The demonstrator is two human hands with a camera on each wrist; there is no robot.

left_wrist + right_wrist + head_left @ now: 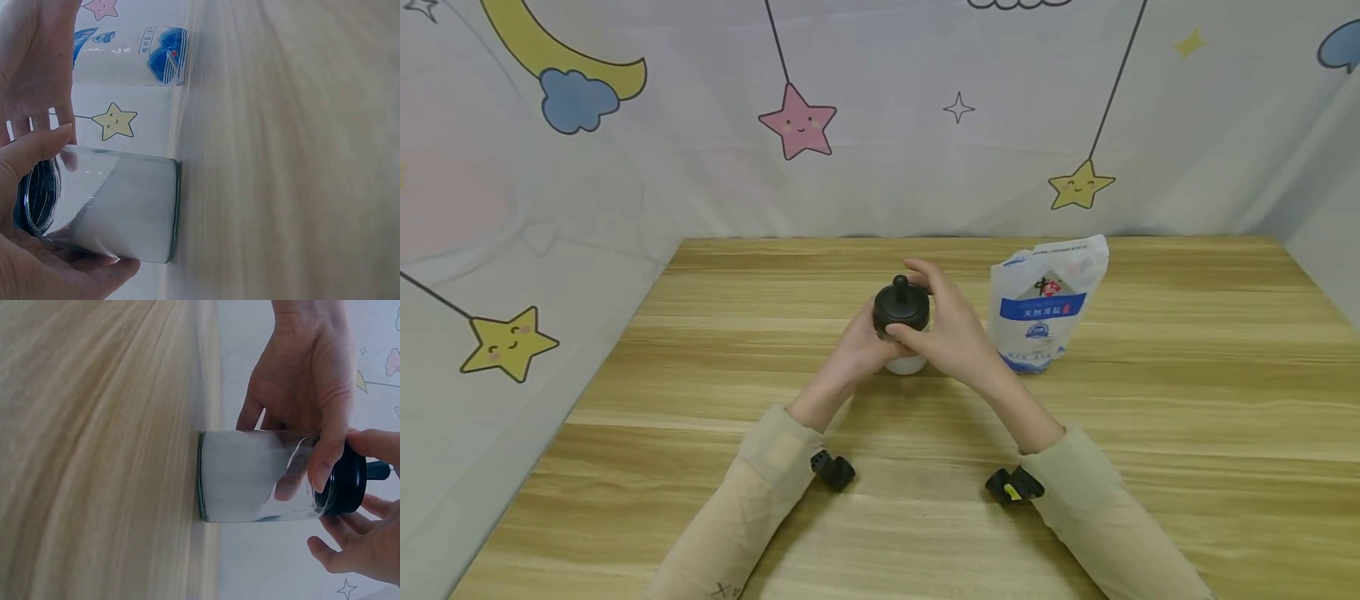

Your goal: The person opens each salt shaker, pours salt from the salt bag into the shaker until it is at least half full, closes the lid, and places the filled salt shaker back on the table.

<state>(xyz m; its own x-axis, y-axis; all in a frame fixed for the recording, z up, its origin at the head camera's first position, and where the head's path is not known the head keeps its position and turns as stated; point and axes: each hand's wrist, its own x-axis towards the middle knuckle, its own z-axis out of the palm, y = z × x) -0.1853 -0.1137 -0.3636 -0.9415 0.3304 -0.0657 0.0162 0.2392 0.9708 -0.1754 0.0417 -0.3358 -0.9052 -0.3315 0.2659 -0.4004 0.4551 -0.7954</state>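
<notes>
A clear glass jar (250,478) stands upright on the table, partly filled with white grains whose surface slopes. On its mouth sits a black lid (901,308) with a small handle sticking up from the middle. My left hand (859,343) grips the jar near its neck, thumb and fingers on opposite sides. My right hand (958,333) holds the lid between thumb and fingers. To the right of the jar, a white and blue pouch (1041,312) stands on the table, apart from both hands. Its label reads as sea salt.
The wooden table (1187,375) reaches back to a white cloth backdrop (887,192) printed with stars, a moon and clouds. Small black devices (833,471) are worn at both sleeve cuffs.
</notes>
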